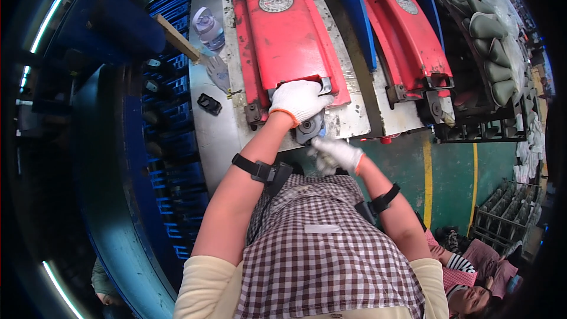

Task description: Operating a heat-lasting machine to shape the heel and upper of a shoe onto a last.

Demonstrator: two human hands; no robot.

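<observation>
Both my hands wear white knitted gloves with orange cuffs. My left hand [298,100] rests at the front opening of a red machine [286,41], its fingers partly hidden against the cover's edge. Just below it, a grey metal part with a round centre [308,129] sticks out from the machine's front. Beside that part, on its near right, is my right hand [338,155], slightly blurred. Its fingers are curled in, and whatever they may hold cannot be made out. A small blue bit shows between the metal part and the right hand.
A second red machine [404,41] between blue panels stands to the right. Beyond it a rack holds grey-green shoe-shaped pieces [497,47]. On the left are a clear bottle [209,28], a small black object [209,104] and blue racks [171,124]. Another person [469,295] is at lower right.
</observation>
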